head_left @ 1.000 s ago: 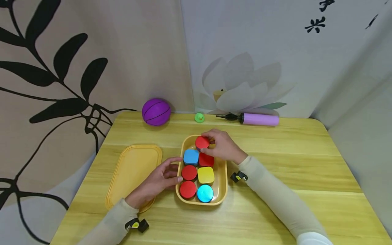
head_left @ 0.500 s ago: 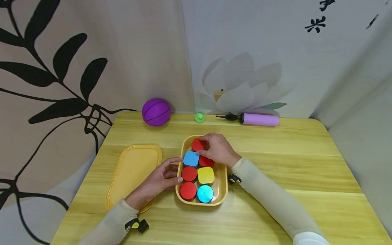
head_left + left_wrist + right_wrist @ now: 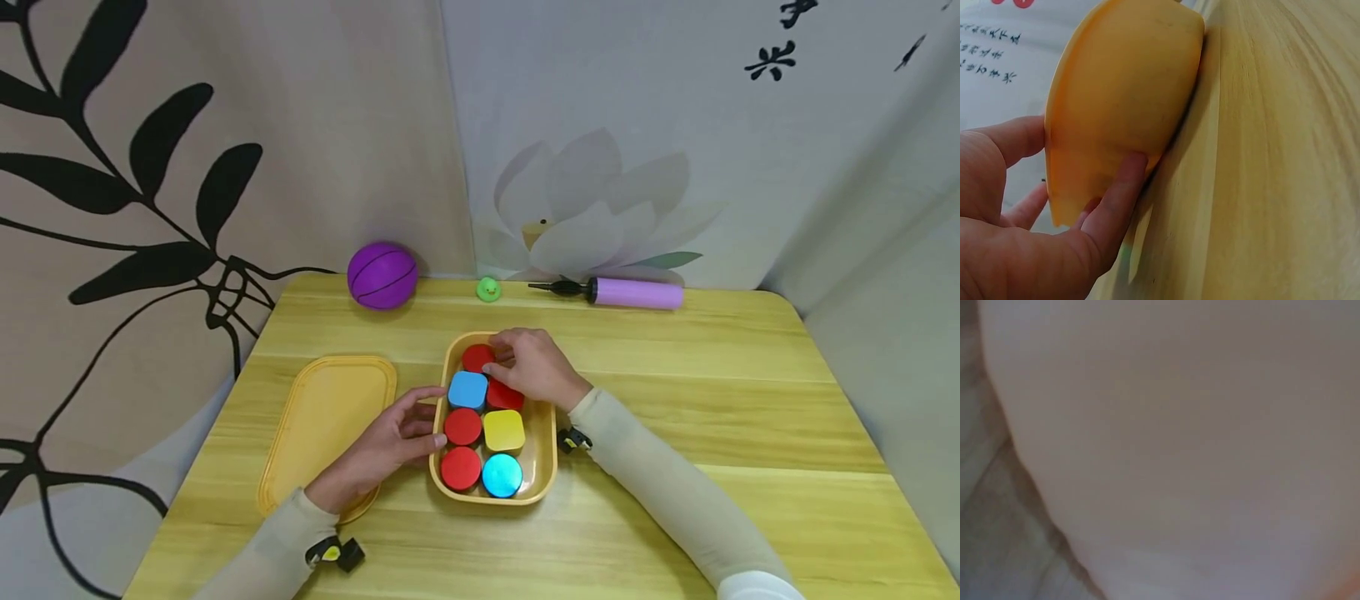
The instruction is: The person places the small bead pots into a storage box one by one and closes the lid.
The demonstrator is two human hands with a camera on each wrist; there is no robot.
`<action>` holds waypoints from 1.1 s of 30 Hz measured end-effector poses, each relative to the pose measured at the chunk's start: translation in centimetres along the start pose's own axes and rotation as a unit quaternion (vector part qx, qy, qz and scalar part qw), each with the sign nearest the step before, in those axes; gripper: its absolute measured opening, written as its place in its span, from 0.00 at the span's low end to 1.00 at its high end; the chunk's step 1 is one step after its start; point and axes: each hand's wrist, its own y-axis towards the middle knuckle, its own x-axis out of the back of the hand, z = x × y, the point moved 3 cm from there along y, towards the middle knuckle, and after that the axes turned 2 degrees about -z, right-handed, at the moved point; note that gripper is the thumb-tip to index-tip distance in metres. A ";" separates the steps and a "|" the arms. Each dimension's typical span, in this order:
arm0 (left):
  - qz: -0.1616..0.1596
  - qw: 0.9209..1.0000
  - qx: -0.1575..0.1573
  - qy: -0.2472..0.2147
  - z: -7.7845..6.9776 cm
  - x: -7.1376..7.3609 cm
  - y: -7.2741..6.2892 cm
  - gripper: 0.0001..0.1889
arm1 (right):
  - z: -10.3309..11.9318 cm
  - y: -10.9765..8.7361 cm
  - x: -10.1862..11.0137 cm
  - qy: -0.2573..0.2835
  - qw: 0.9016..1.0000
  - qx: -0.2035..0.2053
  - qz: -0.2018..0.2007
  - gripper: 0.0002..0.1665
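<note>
A yellow-orange plastic box point(image 3: 543, 479) without its lid holds two columns of coloured blocks. At its far end my right hand point(image 3: 542, 365) holds a red round block point(image 3: 476, 357) between thumb and fingers, beyond a blue square block point(image 3: 468, 391). The right hand partly covers a red block point(image 3: 506, 397). Closer in sit a yellow square block point(image 3: 504, 430), two more red round blocks point(image 3: 461, 468) and a light blue round block point(image 3: 502, 475). My left hand point(image 3: 393, 433) touches the box's left side from outside, as the left wrist view shows on the box wall point(image 3: 1122, 81). Blurred skin fills the right wrist view.
A matching yellow-orange lid point(image 3: 337, 408) lies flat left of the box, partly under the left forearm. Along the table's back edge are a purple ball point(image 3: 382, 276), a small green duck point(image 3: 489, 289) and a purple hand pump point(image 3: 637, 292). A printed curtain hangs behind.
My right hand has shifted the red round block left into the box's far left corner, beyond the blue square block. The left hand stays in place on the box's side.
</note>
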 end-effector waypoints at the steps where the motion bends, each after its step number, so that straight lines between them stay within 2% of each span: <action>1: -0.001 1.000 -0.002 0.002 0.0 0.0 0.0 0.38 | 0.0 0.0 0.0 0.000 1.000 0.002 -0.001 0.25; 5: -0.007 1.000 -0.003 0.015 0.0 -0.1 0.0 0.37 | -0.1 -0.1 0.2 0.015 1.000 0.012 -0.005 0.23; 13: -0.013 1.000 -0.010 0.026 -0.3 -0.5 -0.1 0.34 | -0.6 -0.4 1.0 0.068 0.995 0.059 -0.047 0.17; 17: -0.013 1.000 -0.010 0.023 -0.4 -0.3 -0.2 0.34 | -0.3 -0.9 1.3 0.082 0.994 0.052 -0.040 0.17; 21: -0.028 0.999 -0.014 0.015 -0.6 0.1 -0.7 0.33 | 0.6 -1.9 1.6 0.098 0.994 0.054 -0.010 0.19; 24: -0.042 0.999 -0.021 0.013 -0.8 0.7 -1.4 0.32 | 1.7 -2.6 1.7 0.111 0.992 0.060 0.016 0.22; 27: -0.048 0.998 -0.034 0.030 -1.1 1.8 -2.6 0.32 | 2.9 -3.5 1.9 0.130 0.989 0.063 0.034 0.23; 30: -0.060 0.994 -0.051 0.072 -1.8 3.1 -4.1 0.30 | 4.4 -4.4 2.0 0.159 0.984 0.065 0.042 0.24; 33: -0.088 0.989 -0.057 0.107 -2.6 4.6 -6.0 0.28 | 6.0 -4.9 1.8 0.190 0.978 0.068 0.048 0.26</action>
